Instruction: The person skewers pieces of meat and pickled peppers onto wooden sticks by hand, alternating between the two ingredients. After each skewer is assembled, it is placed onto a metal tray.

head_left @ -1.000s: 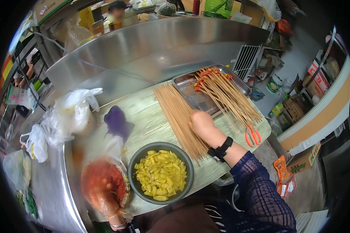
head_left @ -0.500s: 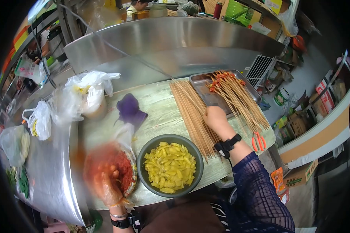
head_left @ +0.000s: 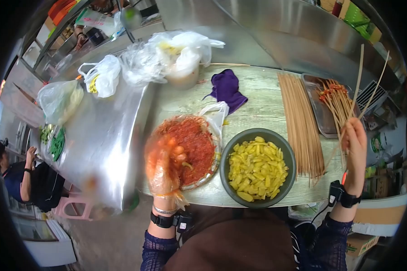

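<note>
My left hand [head_left: 165, 165], in a clear plastic glove smeared red, is over the left part of a round dish of red minced food [head_left: 192, 140]; its fingers are curled, and what they hold is too hidden to name. A green-yellow piece lies beside the fingertips. My bare right hand [head_left: 355, 137] is closed on thin wooden skewers that point up, at the right. Between the hands stands a dark bowl [head_left: 292, 174] of yellow-green pieces [head_left: 257, 167]. Loose wooden skewers [head_left: 300, 126] lie in a row left of my right hand.
A metal tray [head_left: 314, 92] holds skewers with red food [head_left: 334, 92]. A purple cloth [head_left: 228, 90], plastic bags [head_left: 181, 49] and a container stand behind the dish. Steel counter [head_left: 108, 122] extends left. Another person [head_left: 29, 180] is at far left, near a pink stool [head_left: 74, 205].
The view has swung left. My right hand has come away from the row of loose skewers and now holds some raised. My left hand stays at the red dish.
</note>
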Demonstrator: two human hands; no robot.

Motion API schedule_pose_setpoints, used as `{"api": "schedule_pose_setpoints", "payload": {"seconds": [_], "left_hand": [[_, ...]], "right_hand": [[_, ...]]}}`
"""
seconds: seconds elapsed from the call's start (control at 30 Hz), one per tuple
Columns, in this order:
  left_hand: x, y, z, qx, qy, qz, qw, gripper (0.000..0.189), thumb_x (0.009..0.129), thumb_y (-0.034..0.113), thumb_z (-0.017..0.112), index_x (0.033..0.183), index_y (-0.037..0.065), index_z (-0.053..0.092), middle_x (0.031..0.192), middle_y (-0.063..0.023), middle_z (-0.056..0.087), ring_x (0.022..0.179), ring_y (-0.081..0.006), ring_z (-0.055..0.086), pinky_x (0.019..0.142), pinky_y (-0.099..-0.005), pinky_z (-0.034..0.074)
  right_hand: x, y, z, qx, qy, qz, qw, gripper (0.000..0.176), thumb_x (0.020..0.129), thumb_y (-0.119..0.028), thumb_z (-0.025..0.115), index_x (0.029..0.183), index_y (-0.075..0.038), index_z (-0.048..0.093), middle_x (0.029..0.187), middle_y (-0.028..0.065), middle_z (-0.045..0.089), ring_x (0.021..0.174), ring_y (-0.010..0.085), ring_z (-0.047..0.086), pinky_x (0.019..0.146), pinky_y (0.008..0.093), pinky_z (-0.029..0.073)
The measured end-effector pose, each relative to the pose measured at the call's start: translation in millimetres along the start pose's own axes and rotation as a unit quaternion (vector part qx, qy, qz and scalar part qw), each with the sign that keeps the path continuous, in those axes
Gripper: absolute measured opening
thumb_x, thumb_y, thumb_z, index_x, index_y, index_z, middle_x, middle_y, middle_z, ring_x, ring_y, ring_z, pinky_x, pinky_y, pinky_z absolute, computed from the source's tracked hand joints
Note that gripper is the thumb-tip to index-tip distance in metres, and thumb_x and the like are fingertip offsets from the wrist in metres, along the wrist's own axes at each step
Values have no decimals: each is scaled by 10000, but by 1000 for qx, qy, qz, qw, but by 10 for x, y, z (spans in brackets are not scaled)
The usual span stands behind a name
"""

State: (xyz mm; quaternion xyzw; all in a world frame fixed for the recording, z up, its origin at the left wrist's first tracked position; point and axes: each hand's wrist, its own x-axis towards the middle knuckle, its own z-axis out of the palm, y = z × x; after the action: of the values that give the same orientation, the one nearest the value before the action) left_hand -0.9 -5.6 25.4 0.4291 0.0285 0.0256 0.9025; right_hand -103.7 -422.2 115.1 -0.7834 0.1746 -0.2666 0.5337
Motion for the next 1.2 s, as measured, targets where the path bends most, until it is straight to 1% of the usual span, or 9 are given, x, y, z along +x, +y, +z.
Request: {"api": "schedule_pose_setpoints", "payload": {"seconds": [0.1, 0.27, 0.3, 0.37, 0.5, 0.67, 0.83, 1.1, 1.2], "left_hand": [[90, 205, -72, 70, -5, 53, 996, 279, 910, 64, 543, 1180, -3, 519, 977, -105, 624, 797, -167, 602, 641, -258, 505], [200, 247, -179, 388, -61, 79, 916, 133, 851, 68, 629, 948, -24, 633, 904, -89, 632, 791, -153, 593, 659, -248, 488], [317, 162, -314, 522, -122, 200, 820, 68, 760, 50, 680, 803, 10, 645, 826, -120, 644, 713, -233, 607, 628, -340, 485], [329, 232, -83, 705, -174, 251, 640, 108, 673, 70, 707, 688, 22, 611, 736, -127, 593, 668, -291, 575, 609, -398, 457], [338, 63, 50, 763, -220, 205, 573, 207, 669, 217, 708, 655, 45, 595, 692, -127, 557, 691, -322, 576, 627, -435, 452], [185, -13, 197, 813, -282, 229, 455, 131, 688, 183, 679, 780, 93, 655, 798, -114, 594, 753, -320, 587, 665, -424, 474], [235, -170, 184, 836, -275, 226, 418, 146, 702, 211, 630, 797, 100, 637, 821, -139, 590, 762, -339, 593, 657, -451, 478], [232, -109, 95, 784, -259, 228, 517, 122, 698, 160, 600, 775, 65, 604, 837, -156, 586, 763, -348, 594, 662, -457, 478], [243, -145, 110, 803, -270, 230, 479, 95, 714, 141, 582, 779, 76, 608, 829, -150, 591, 759, -332, 602, 645, -442, 486]], "right_hand": [[-92, -54, -86, 66, -9, 10, 998, 158, 961, -213, 483, 986, -59, 508, 642, -31, 506, 460, 12, 384, 404, 137, 270], [-253, -57, 114, 165, -15, -14, 986, 147, 973, -184, 447, 1010, -48, 488, 659, 28, 549, 491, 42, 475, 422, 152, 383], [-292, -55, 184, 183, -14, -20, 983, 146, 972, -180, 446, 1013, -47, 488, 665, 34, 553, 498, 46, 481, 430, 154, 400], [-392, -75, 312, 198, -19, -9, 980, 141, 966, -173, 454, 1021, -45, 478, 681, 56, 562, 525, 62, 508, 446, 168, 434], [-551, -69, 466, 203, -17, 2, 979, 149, 956, -175, 473, 1027, -45, 459, 683, 73, 565, 518, 89, 517, 455, 187, 443], [-655, -7, 468, 227, -39, 12, 973, 130, 956, -164, 468, 1010, -46, 451, 669, 76, 556, 493, 98, 502, 449, 187, 421], [-727, -20, 498, 226, -22, 20, 974, 130, 958, -153, 457, 1020, -38, 448, 658, 70, 542, 482, 96, 481, 437, 186, 408], [-773, 13, 510, 238, -7, 8, 971, 142, 962, -147, 447, 1047, -32, 447, 647, 65, 521, 467, 84, 451, 407, 178, 384], [-791, 24, 523, 233, -22, 13, 972, 149, 964, -153, 442, 1051, -32, 444, 643, 60, 511, 470, 83, 448, 407, 181, 376]]}}
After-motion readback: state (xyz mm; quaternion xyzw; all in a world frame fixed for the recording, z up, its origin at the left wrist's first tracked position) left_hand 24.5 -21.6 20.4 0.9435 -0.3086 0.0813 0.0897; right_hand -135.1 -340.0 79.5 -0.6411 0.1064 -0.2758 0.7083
